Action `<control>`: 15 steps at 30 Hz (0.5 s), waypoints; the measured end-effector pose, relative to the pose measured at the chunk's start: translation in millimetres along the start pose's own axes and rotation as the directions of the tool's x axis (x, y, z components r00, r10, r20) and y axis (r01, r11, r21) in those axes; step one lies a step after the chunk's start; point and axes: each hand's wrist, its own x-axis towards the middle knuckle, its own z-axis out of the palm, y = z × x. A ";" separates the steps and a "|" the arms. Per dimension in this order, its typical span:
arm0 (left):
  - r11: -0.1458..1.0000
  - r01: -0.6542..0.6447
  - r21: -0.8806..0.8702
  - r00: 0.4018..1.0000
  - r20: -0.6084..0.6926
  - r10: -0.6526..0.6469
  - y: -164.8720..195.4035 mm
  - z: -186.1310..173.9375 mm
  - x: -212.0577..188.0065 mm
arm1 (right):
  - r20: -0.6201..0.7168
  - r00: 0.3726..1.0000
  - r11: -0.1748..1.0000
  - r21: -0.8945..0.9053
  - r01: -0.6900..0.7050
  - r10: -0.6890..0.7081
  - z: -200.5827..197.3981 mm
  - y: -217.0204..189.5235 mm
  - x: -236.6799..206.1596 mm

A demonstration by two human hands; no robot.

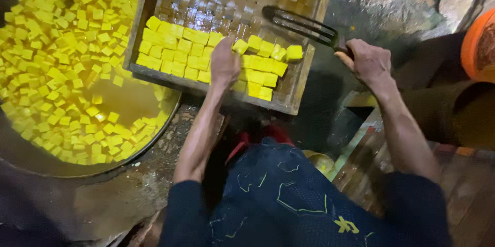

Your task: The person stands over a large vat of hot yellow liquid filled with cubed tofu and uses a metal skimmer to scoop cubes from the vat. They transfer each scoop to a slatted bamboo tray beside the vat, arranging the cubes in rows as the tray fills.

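- Leftmost, a wide round pan (20, 159) holds murky yellow liquid full of floating yellow cubes (56, 61).
- Beside it, a wooden tray (296, 79) with a woven base carries neat rows of yellow blocks (178, 51) along its near edge.
- Left hand (225, 64) lies flat, fingers loose, on those rows mid-tray.
- Right hand (367, 61) is clenched around a dark slotted scoop (301, 24), over the tray's right rim.

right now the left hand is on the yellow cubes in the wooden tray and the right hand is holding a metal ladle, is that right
Not quite. The right hand holds a dark slotted spatula, not a ladle. The rest stands: the left hand rests on the yellow cubes in the wooden tray. The head view shows it.
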 end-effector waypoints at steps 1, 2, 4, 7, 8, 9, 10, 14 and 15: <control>0.995 -0.099 0.011 0.994 0.047 0.098 0.7 10.0 11.6 | -0.026 0.998 0.998 0.013 -0.054 0.055 4.7 4.3 -6.1; 0.979 -0.202 0.021 0.976 0.093 0.199 0.5 18.3 23.4 | -0.020 0.991 0.988 0.093 -0.126 0.129 9.8 9.2 -15.6; 0.958 -0.284 0.048 0.943 0.194 0.270 6.5 28.8 42.9 | 0.007 0.962 0.931 0.249 -0.267 0.274 19.4 19.2 -41.3; 0.972 -0.217 0.093 0.920 0.352 0.172 24.8 51.3 50.4 | -0.132 0.927 0.915 0.259 -0.310 0.351 37.6 31.5 -88.1; 0.976 -0.193 0.098 0.906 0.399 0.139 34.5 59.9 50.8 | -0.104 0.904 0.874 0.324 -0.363 0.414 44.4 31.3 -105.9; 0.979 -0.173 0.105 0.892 0.439 0.111 46.3 71.3 52.8 | -0.080 0.878 0.828 0.384 -0.409 0.471 50.2 32.3 -119.0; 0.970 -0.208 0.128 0.890 0.436 0.134 61.5 85.7 53.3 | -0.062 0.851 0.778 0.444 -0.445 0.522 55.4 34.9 -126.6; 0.950 -0.274 0.150 0.894 0.405 0.194 101.2 132.6 46.9 | 0.131 0.684 0.435 0.683 -0.587 0.717 78.3 25.7 -162.1; 0.953 -0.237 0.189 0.902 0.406 0.144 105.9 139.8 42.8 | 0.173 0.655 0.388 0.686 -0.616 0.735 83.9 22.6 -170.5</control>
